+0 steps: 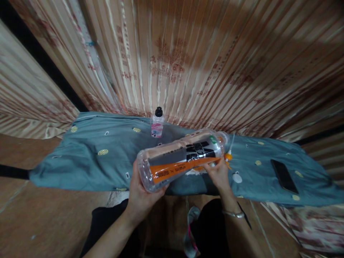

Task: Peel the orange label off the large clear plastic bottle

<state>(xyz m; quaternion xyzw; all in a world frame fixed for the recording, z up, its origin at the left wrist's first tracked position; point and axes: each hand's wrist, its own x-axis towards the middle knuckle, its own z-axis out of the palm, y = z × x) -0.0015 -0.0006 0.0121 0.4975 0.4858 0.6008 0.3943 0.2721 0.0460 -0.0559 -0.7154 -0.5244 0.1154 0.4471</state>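
A large clear plastic bottle (181, 157) with an orange, grey and black label lies tilted in the air above the cloth-covered surface, its neck toward the right. My left hand (142, 188) is wrapped around the bottle's base. Closed near the neck end, my right hand (218, 173) touches the lower side of the bottle; some of its fingers are hidden. Beside those fingers shows a small orange piece (228, 157), whose kind I cannot make out. Behind the bottle, a small clear bottle (157, 125) with a black cap and pink label stands upright on the cloth.
The blue-green cloth (88, 157) covers a long narrow surface. A dark phone (284, 175) lies at its right, and a round white disc (237, 178) is nearer my right hand. Pleated curtains (172, 64) hang behind. A shoe (192, 233) shows on the floor below.
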